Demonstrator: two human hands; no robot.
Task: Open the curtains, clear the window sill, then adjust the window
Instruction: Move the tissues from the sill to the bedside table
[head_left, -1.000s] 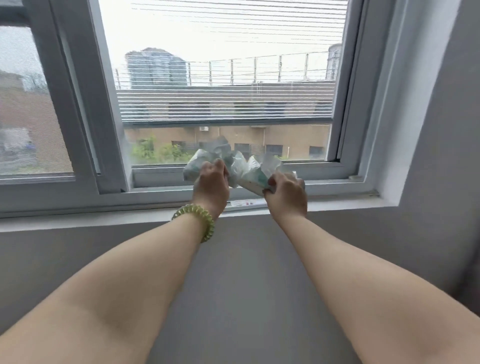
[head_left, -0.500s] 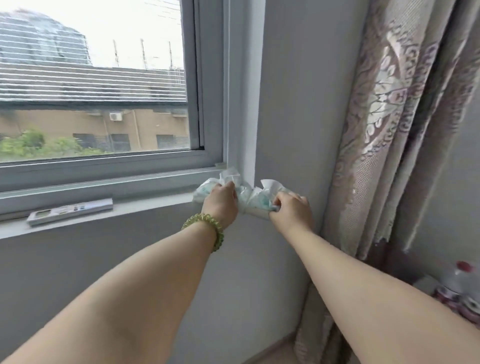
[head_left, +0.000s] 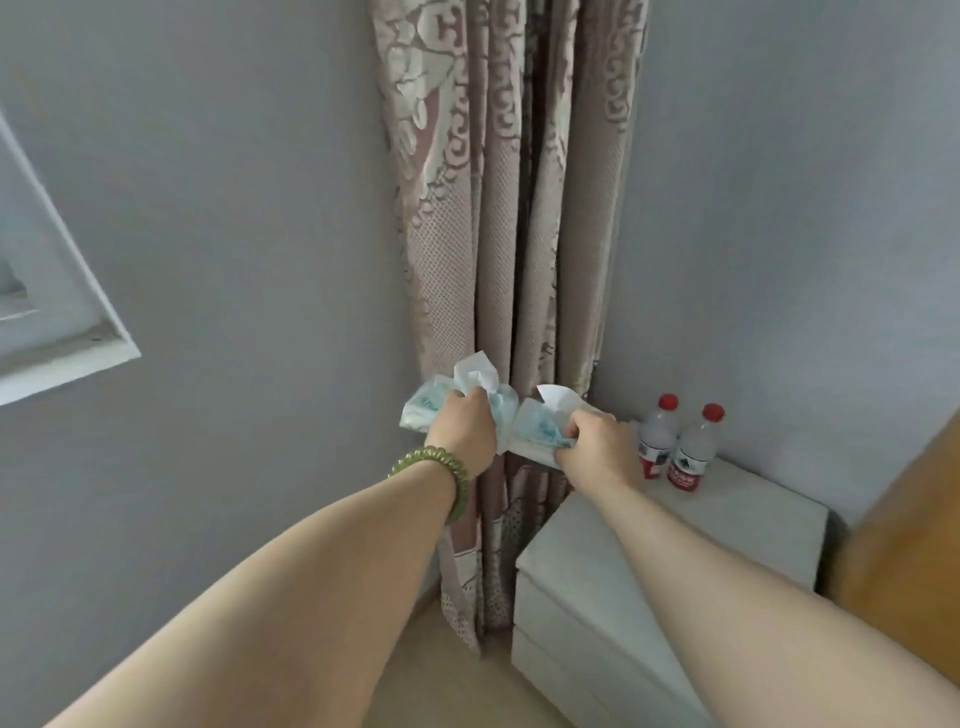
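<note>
My left hand (head_left: 464, 427) grips one soft tissue pack (head_left: 423, 404), white with blue-green print and a tissue sticking up. My right hand (head_left: 600, 441) grips a second, similar tissue pack (head_left: 537, 430). Both packs are held side by side in the air in front of the patterned pink-beige curtain (head_left: 498, 208), which hangs gathered in the room's corner. Only the right corner of the window sill (head_left: 78, 358) shows at the left edge. A green coiled band sits on my left wrist.
A white bedside cabinet (head_left: 727, 525) stands below and right of my hands, with two red-capped water bottles (head_left: 675, 447) at its back. A brown wooden surface (head_left: 904, 545) lies at the far right. Grey walls surround the corner.
My view and both hands have swung right, away from the window. The two tissue packs left the sill and now hang in front of the curtain, above the cabinet.
</note>
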